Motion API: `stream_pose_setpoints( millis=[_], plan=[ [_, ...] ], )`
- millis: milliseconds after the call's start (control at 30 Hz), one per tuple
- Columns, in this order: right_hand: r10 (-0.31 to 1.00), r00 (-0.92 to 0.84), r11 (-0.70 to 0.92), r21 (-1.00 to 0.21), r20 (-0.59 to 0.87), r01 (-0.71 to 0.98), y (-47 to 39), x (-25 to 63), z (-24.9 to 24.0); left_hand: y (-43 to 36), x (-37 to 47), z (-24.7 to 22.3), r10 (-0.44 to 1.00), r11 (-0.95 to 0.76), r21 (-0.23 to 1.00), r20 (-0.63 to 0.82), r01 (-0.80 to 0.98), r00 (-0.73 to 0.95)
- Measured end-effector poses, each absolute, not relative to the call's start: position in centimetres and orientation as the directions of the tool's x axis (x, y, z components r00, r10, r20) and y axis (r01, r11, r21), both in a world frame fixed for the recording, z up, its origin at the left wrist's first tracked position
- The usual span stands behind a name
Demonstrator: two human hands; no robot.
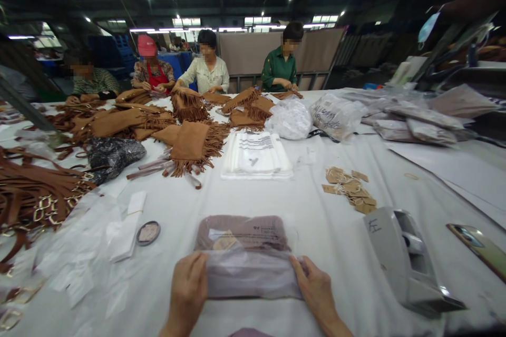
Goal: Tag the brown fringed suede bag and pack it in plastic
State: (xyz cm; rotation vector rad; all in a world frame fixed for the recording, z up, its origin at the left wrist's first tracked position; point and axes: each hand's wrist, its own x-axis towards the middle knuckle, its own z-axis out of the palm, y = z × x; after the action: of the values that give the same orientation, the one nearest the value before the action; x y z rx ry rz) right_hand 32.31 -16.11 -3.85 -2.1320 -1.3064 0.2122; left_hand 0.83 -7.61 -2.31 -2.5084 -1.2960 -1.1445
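Bagged item (245,253) pinched between left hand (188,281) and right hand (316,289).

To your right a grey tape dispenser (407,260) sits on the white table (336,237), with a phone (478,247) just beyond it at the edge. Brown tags (350,189) lie scattered further in, and a stack of white bags (256,155) rests near the middle. To your left you see a round tin (148,233), white paper strips (126,226) and brown straps (31,195) with metal buckles. Fringed suede pieces (190,142) pile up toward four seated workers (207,66) at the far end.
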Motion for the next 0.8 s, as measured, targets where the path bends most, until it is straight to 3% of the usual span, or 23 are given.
stream_pose_setpoints(
  millis=[67, 133, 267, 367, 400, 467, 533, 567, 667, 733, 800],
  plan=[
    [0.851, 0.492, -0.314, -0.573, 0.182, 0.757, -16.1, 32.3, -4.0, -9.0, 3.3, -1.7, 0.470, -0.835, 0.095, 0.637, 0.542, 0.612],
    [0.852, 0.489, -0.313, -0.568, 0.186, 0.761, -16.1, 32.3, -4.0, -9.7, 5.8, -1.3, 0.391, -0.887, -0.014, 0.512, 0.462, 0.765],
    [0.820, 0.547, -0.368, -0.576, 0.169, 0.730, -16.2, 33.0, -3.5, -9.0, 8.1, -1.9, 0.512, -0.814, -0.094, 0.350, 0.574, 0.784],
    [0.761, 0.559, -0.346, -0.524, 0.329, 0.779, -16.6, 33.2, -2.1, -8.2, 8.0, -2.5, 0.527, -0.805, -0.117, 0.309, 0.581, 0.792],
    [0.768, 0.479, -0.267, -0.468, 0.425, 0.843, -16.8, 33.0, -1.5, -8.1, 7.9, -2.7, 0.529, -0.804, -0.120, 0.301, 0.582, 0.793],
    [0.828, 0.154, 0.004, -0.279, 0.539, 0.960, -17.1, 32.4, -0.6, -8.2, 7.7, -2.8, 0.528, -0.805, -0.124, 0.295, 0.580, 0.796],
    [0.877, -0.195, 0.276, -0.128, 0.438, 0.953, -17.4, 31.8, -0.2, -8.4, 7.7, -2.9, 0.519, -0.810, -0.126, 0.300, 0.572, 0.800],
    [0.895, -0.277, 0.329, -0.100, 0.349, 0.939, -17.6, 31.7, -0.2, -8.5, 7.7, -3.1, 0.510, -0.815, -0.126, 0.310, 0.566, 0.803],
    [0.963, -0.188, 0.209, -0.098, 0.193, 0.973, -18.8, 32.9, -1.1, -8.5, 7.8, -4.2, 0.479, -0.829, -0.116, 0.357, 0.547, 0.802],
    [0.971, -0.061, 0.091, -0.118, 0.232, 0.989, -20.3, 35.1, -1.2, -8.4, 7.7, -5.2, 0.479, -0.834, -0.088, 0.374, 0.544, 0.794],
    [0.925, 0.087, -0.023, -0.174, 0.369, 0.985, -22.4, 38.2, -0.3, -8.2, 7.7, -6.2, 0.498, -0.834, -0.051, 0.358, 0.549, 0.790]
  ],
)
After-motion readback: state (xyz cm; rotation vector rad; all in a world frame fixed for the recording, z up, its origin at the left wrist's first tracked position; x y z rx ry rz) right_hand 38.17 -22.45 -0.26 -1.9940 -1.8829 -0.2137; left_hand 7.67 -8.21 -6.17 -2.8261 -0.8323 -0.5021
